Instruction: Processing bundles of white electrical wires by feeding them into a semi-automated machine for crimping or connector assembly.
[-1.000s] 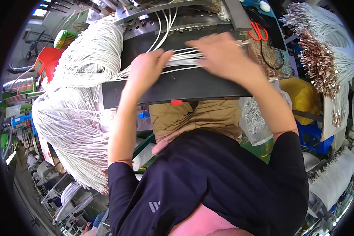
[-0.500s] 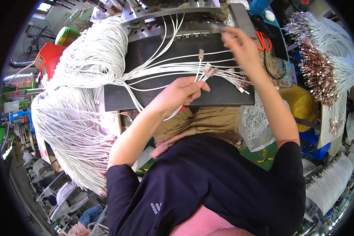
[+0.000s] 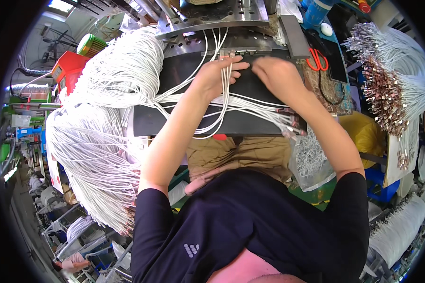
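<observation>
My left hand (image 3: 213, 78) is closed on several white cables (image 3: 224, 96), which loop down from its fingers over the black work plate (image 3: 151, 123). Their connector ends stick up past my fingertips, close to the slotted metal strip (image 3: 244, 52) at the plate's far side. To the right of it, my right hand (image 3: 279, 78) hovers over the plate with bent fingers. Motion smears them, and whether they hold anything is not visible. More white cables lie across the plate, their connector ends (image 3: 293, 125) below my right wrist.
Large bundles of white cable (image 3: 115, 70) are heaped at the left. A metal press frame (image 3: 212, 23) stands at the back. Orange-handled scissors (image 3: 318, 60) lie at the right, near a plastic bag of small parts (image 3: 310, 160). A cable bundle (image 3: 387, 80) hangs farther right.
My left hand has moved away from me to the metal strip, carrying cables along. The right hand has come lower and slightly left, nearer to the left hand. Other cables stay on the plate.
</observation>
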`<state>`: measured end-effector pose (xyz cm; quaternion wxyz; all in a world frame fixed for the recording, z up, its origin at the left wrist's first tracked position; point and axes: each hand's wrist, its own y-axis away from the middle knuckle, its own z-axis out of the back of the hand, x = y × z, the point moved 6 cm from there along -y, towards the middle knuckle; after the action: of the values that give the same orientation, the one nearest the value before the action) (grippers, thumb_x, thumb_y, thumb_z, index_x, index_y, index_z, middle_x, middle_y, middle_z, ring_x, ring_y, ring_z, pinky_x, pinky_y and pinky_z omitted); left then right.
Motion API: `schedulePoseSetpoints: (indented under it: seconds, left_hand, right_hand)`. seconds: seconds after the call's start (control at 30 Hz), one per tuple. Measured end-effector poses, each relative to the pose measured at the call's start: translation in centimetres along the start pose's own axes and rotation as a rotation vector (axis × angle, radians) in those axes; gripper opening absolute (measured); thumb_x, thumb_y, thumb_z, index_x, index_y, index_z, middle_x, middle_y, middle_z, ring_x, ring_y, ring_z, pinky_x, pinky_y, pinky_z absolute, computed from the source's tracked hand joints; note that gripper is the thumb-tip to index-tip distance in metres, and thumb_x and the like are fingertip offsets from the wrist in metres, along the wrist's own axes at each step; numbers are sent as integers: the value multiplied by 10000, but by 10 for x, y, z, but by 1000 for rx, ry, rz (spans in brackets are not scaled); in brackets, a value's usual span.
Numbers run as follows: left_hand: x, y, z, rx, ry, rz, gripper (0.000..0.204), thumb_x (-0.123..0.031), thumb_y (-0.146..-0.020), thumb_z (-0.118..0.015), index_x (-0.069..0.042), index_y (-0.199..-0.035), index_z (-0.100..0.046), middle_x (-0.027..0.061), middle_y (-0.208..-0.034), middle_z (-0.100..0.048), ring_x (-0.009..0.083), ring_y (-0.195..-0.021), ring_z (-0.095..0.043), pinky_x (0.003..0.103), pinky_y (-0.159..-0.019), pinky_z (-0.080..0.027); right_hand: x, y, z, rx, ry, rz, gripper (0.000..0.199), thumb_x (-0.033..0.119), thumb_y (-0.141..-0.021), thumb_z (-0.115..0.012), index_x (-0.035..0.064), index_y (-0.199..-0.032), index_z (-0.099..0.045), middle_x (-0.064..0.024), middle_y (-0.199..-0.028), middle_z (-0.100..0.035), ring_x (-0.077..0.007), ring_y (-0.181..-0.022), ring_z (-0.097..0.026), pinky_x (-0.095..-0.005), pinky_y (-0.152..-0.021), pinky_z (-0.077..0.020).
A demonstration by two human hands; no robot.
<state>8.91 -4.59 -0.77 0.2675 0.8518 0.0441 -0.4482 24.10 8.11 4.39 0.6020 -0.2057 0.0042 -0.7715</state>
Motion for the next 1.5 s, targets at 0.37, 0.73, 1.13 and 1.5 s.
schedulePoseSetpoints:
  seconds: [0.37, 0.73, 1.13, 1.5]
  left_hand:
    - [15, 1, -8, -49, -243, -63, 338, -255, -983, -736, 48, -1132, -723, 84, -917, -711, 151, -798, -684, 281, -767, -565]
    - [20, 1, -33, 2, -410, 4, 329, -267, -935, -789, 38, -1057, -774, 35, -846, -713, 118, -720, -650, 249, -702, -524]
    - [22, -9, -18, 30, -360, -81, 292, -213, -910, -726, 63, -990, -779, 163, -880, -775, 241, -737, -764, 341, -702, -615]
    - [20, 0, -18, 7, -449, -8, 224, -181, -855, -797, 37, -884, -753, 62, -775, -689, 139, -648, -667, 259, -600, -534]
  right_hand:
    - [-15, -18, -22, -47, -318, 89, 450, 200, -887, -640, -7, -1286, -649, -195, -1033, -674, -334, -973, -672, -418, -917, -546]
    - [-37, -4, -50, -87, -898, -421, 422, 182, -997, -472, 40, -1329, -690, -44, -839, -673, -103, -640, -549, -284, -589, -446]
    - [-66, -8, -50, 96, -1009, -600, 342, 155, -998, -622, 33, -1312, -684, 52, -754, -565, 0, -482, -375, -198, -424, -232]
    - [-39, -5, -31, 162, -1026, -432, 369, 169, -939, -646, 33, -1278, -699, 50, -793, -585, -18, -595, -441, -202, -504, -300]
